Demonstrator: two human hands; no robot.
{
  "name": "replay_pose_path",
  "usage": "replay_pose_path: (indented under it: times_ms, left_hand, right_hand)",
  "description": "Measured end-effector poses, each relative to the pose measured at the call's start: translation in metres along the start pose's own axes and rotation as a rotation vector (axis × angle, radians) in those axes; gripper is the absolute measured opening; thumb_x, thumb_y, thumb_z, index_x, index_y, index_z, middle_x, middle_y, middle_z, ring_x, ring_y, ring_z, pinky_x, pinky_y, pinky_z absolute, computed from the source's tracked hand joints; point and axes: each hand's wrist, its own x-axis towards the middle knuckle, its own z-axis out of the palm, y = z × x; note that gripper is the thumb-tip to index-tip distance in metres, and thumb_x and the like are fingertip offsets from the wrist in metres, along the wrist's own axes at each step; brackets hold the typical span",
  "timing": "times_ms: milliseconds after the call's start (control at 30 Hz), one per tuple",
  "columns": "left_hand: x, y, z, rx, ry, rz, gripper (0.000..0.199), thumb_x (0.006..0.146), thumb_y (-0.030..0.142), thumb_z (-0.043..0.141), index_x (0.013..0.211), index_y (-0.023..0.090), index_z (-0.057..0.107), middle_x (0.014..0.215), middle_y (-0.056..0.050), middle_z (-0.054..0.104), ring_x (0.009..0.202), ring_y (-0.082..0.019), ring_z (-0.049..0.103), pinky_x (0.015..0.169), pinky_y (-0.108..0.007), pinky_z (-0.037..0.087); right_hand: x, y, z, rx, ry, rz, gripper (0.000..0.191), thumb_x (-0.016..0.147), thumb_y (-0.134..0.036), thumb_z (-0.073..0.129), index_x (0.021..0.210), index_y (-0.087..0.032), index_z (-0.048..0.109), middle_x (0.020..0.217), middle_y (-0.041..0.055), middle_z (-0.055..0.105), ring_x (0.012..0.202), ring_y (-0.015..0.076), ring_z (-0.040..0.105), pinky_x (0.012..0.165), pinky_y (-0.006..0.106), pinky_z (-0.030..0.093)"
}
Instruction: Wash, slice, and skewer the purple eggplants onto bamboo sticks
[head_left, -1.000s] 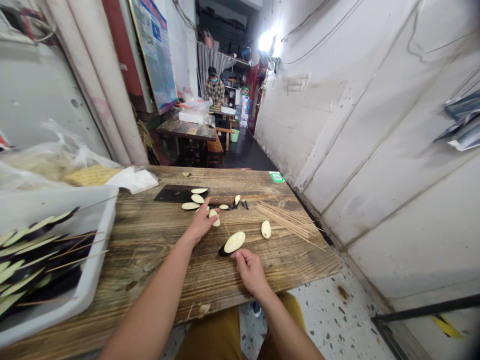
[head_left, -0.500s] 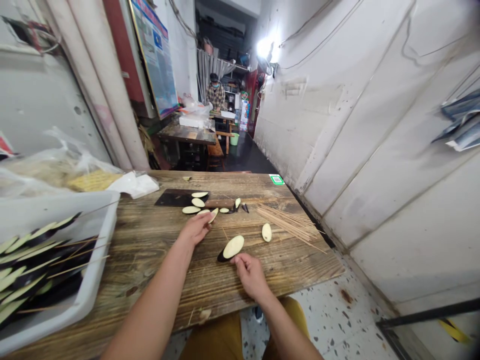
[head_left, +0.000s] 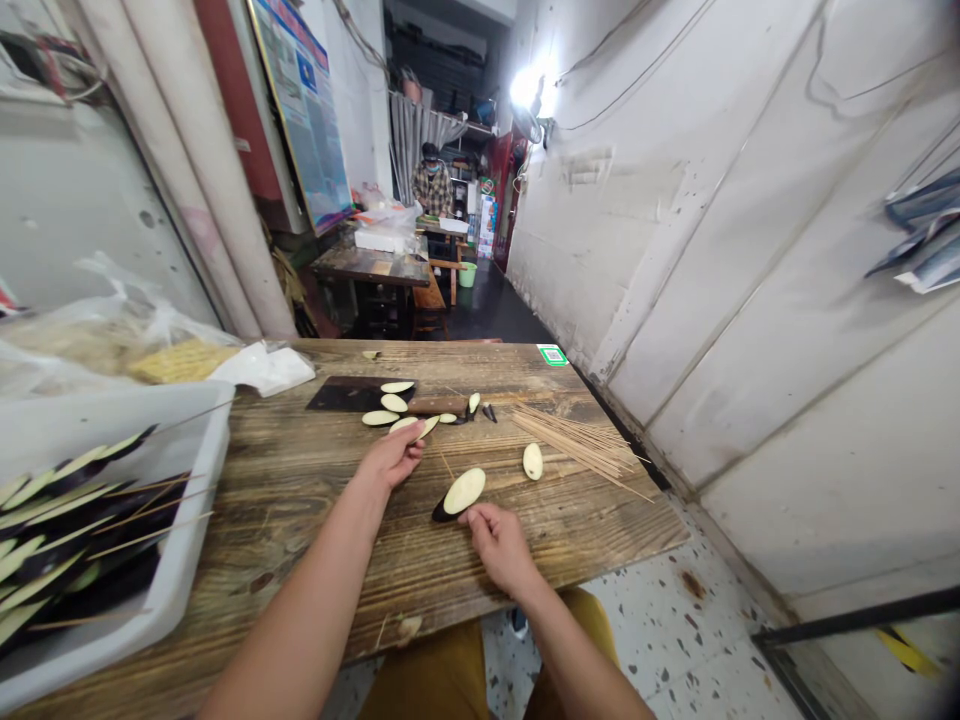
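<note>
Cream eggplant slices (head_left: 463, 492) edged in glossy dark purple skin lie at lower centre on the wooden counter (head_left: 285, 540), brown with darker streaked grain. At lower right, the terrazzo floor (head_left: 675, 640) is white, flecked with black and rust.

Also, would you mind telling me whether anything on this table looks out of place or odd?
One small thing stands out: a pale scrap sits alone at the near edge of the wooden table, apart from the eggplant slices. It looks like a stray offcut, though it is too small to identify for certain.
</note>
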Motion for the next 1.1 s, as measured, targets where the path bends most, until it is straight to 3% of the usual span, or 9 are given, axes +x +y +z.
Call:
replay_pose_path:
  times_ms: [433, 700, 1100]
  left_hand:
    - [0.0001, -0.0037, 0.0018, 0.048, 0.046, 0.101, 0.009, 0.074, 0.001, 0.059, 0.077, 0.009, 0.063, 0.057, 0.001, 0.054, 0.043, -0.003, 0.046, 0.037, -0.01, 0.031]
    - [0.0014, -0.0063, 0.001, 0.097, 0.053, 0.144, 0.013, 0.063, 0.004, 0.071, 0.073, 0.009, 0.064, 0.055, 0.001, 0.056, 0.043, -0.003, 0.046, 0.038, -0.011, 0.031]
    - [0.0027, -0.0055, -0.003, 0.182, -0.02, 0.153, 0.024, 0.051, 0.013, 0.08, 0.068, 0.008, 0.064, 0.057, 0.0, 0.057, 0.046, -0.003, 0.046, 0.04, -0.013, 0.032]
  right_hand:
    - [0.0007, 0.0002, 0.001, -0.003, -0.004, 0.011, 0.032, 0.087, -0.03, 0.042, 0.078, -0.014, 0.069, 0.058, 0.0003, 0.056, 0.057, 0.0146, 0.051, 0.055, 0.024, 0.038]
    - [0.0016, -0.001, 0.0007, -0.018, -0.002, 0.021, 0.032, 0.086, -0.029, 0.043, 0.078, -0.013, 0.069, 0.06, 0.0016, 0.06, 0.059, 0.0154, 0.053, 0.057, 0.025, 0.04]
    - [0.0012, -0.0025, 0.0004, -0.021, 0.005, 0.03, 0.03, 0.084, -0.024, 0.043, 0.075, -0.015, 0.07, 0.06, 0.0012, 0.062, 0.06, 0.0153, 0.055, 0.059, 0.024, 0.04]
